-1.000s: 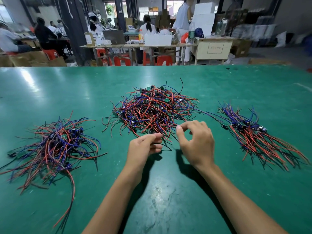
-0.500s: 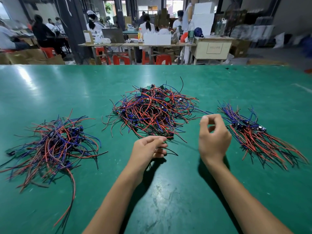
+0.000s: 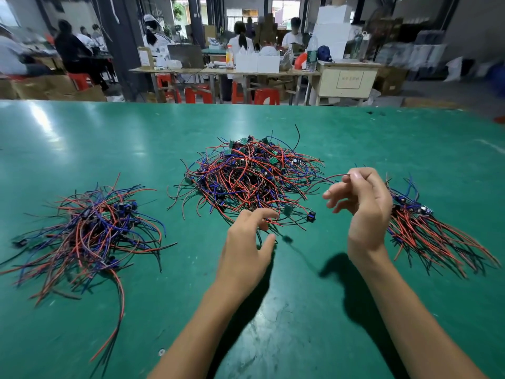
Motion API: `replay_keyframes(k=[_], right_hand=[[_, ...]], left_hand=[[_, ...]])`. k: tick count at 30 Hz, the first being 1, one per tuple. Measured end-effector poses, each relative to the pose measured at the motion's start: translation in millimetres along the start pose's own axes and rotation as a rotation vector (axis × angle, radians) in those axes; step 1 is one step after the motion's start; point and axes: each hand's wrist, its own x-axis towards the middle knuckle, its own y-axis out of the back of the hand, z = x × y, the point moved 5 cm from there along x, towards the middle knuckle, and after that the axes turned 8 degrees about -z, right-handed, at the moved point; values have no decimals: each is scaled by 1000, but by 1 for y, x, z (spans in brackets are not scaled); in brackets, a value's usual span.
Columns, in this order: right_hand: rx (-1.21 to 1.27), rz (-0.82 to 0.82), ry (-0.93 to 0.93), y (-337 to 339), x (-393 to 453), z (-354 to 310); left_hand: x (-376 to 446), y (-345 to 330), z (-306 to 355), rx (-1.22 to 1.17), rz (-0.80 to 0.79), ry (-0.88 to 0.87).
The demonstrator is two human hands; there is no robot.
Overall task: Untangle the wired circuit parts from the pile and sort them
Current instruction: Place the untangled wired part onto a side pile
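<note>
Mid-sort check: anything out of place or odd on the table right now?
Nothing damaged or spilled. One black part lies just off the middle pile's near edge. The left pile is messier than the combed right pile.

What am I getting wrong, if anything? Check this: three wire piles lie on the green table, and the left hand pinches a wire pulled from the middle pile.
Wrong hand. In the head view the right hand pinches the wire pulled from the middle pile; the left hand holds nothing, fingers spread at that pile's near edge. Three piles on the green table is correct.
</note>
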Motion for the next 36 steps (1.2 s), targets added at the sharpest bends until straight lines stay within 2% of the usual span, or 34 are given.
replay_keyframes(k=[7, 11, 18, 22, 26, 32, 36], right_hand=[[275, -241, -145, -20, -5, -9], [390, -221, -214, -19, -4, -10], [473, -160, -349, -13, -4, -4], [494, -148, -397, -14, -5, -2], [413, -198, -365, -13, -4, 1], [36, -465, -314, -28, -9, 17], [-170, -649, -333, -37, -19, 29]], left_hand=[[2, -3, -3, -52, 39, 33], [2, 2, 0, -123, 58, 26], [2, -11, 0, -438, -110, 121], [3, -13, -2, -669, -56, 182], [6, -3, -5, -909, 58, 248], [11, 11, -12, -1381, 94, 369], [10, 17, -15, -1421, 140, 423]])
